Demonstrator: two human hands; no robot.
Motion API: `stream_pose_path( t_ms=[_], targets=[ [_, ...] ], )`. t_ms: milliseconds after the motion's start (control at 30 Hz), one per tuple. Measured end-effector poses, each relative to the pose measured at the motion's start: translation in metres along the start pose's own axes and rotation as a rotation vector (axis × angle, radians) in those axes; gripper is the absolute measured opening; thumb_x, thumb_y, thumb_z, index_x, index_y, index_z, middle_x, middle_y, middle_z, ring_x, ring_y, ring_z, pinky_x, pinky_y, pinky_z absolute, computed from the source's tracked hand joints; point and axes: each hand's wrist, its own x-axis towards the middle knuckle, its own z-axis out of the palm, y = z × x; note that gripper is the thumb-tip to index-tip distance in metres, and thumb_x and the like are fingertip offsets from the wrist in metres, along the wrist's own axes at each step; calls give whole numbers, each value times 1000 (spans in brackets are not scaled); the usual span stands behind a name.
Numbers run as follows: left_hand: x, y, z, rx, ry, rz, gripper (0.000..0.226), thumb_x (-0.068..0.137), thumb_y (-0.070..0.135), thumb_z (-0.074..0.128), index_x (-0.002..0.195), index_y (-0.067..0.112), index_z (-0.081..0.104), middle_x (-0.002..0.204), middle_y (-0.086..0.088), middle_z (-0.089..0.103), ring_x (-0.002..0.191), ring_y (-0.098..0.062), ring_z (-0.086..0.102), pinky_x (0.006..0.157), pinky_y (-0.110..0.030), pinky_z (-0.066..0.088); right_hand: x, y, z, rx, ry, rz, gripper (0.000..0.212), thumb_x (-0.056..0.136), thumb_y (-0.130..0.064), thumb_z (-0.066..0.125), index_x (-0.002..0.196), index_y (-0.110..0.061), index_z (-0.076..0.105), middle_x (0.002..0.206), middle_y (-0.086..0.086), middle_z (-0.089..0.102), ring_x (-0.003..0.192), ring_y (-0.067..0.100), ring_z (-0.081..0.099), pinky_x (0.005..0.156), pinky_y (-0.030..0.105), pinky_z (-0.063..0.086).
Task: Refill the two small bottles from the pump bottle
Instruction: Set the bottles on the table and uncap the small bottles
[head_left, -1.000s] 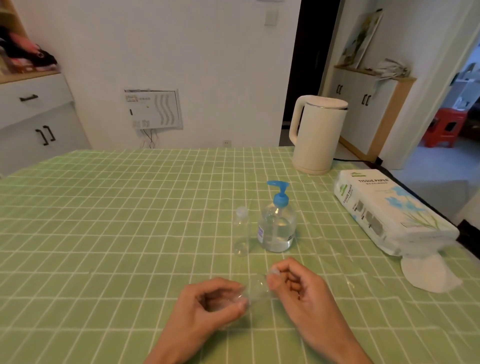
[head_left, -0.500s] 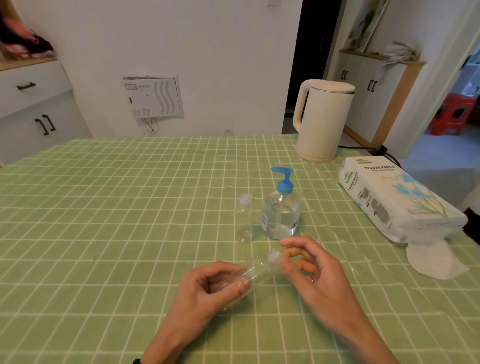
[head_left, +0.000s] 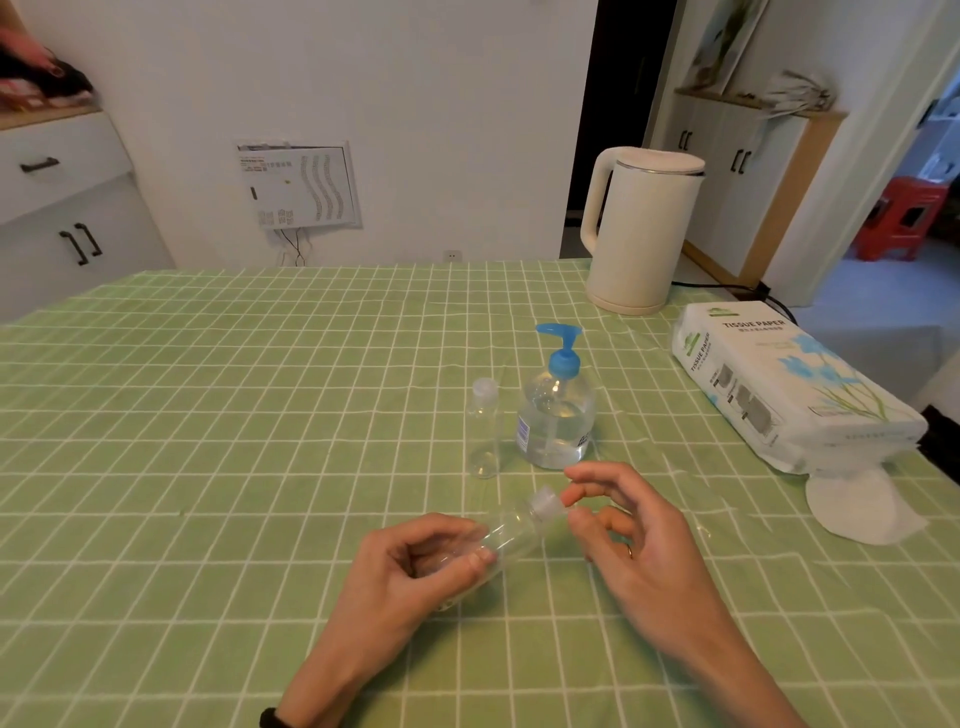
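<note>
Bottle (head_left: 511, 538) tilts in left hand (head_left: 410, 577) grip; right hand (head_left: 634, 545) pinches cap (head_left: 544, 503).

Tilted bottle (head_left: 511, 535), upright bottle (head_left: 483, 431) beside pump bottle (head_left: 556, 415)

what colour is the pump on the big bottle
Blue. The pump head sits on the clear pump bottle; it shows plainly in the head view.
</note>
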Motion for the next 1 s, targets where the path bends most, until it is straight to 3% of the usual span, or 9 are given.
stream_pose_path(
  t_ms=[100,233,367,500,633,733,833,900,1000],
  targets=[
    [0,-1,0,21,1,6,40,79,45,92,110,20,84,105,-8,84,95,-23,82,81,-23,62,0,-5,2,-20,-15,1,29,89,-43,77,116,-45,67,111,-15,72,74,15,68,60,28,53],
    [-1,2,1,2,1,4,43,78,50,92,108,21,84,105,-8,84,95,-25,82,82,-25,63,0,-2,-1,-37,-15,-3,42,96,-11,75,121,-43,65,113,-13,72,70,8,64,58,25,49],
    [-1,3,1,10,-2,-5,37,79,40,91,108,19,84,104,-9,84,95,-25,82,82,-24,63,0,-10,1,-38,-39,5,34,89,-46,79,121,-44,68,115,-15,71,70,5,65,58,20,47],
    [-2,4,2,22,15,-4,33,79,36,90,107,19,84,103,-9,85,95,-27,82,82,-24,63,1,-10,-1,-89,-59,0,33,92,-30,79,121,-44,70,112,-19,70,68,2,63,56,17,46],
    [-2,4,2,53,6,-11,33,77,37,90,107,22,84,104,-8,85,96,-26,82,83,-23,62,0,-15,-5,-117,-86,22,39,84,-55,74,122,-47,69,113,-24,69,67,2,67,66,14,52],
    [-2,6,4,45,7,-4,34,74,35,90,105,23,85,102,-7,85,97,-21,82,83,-20,61,2,-14,-6,-186,-87,11,33,89,-44,77,119,-49,68,112,-28,67,69,4,70,68,12,51],
    [-3,6,5,60,-1,8,34,75,34,90,106,22,85,103,-7,85,97,-22,82,83,-20,61,2,-16,-10,-164,-135,38,46,88,-40,80,129,-50,61,116,-24,68,70,6,70,70,14,53],
    [-3,7,5,65,1,12,33,74,34,90,105,22,85,102,-7,85,96,-21,82,82,-19,61,2,-18,-10,-187,-153,44,46,86,-52,77,129,-50,60,117,-26,67,65,4,68,68,17,55],
    [-2,6,6,84,5,20,31,73,35,89,103,26,85,101,-5,85,95,-19,82,82,-19,61,5,-19,-6,-255,-95,41,36,83,-67,68,108,-40,72,103,-21,73,57,11,61,67,30,60]
  ],
)
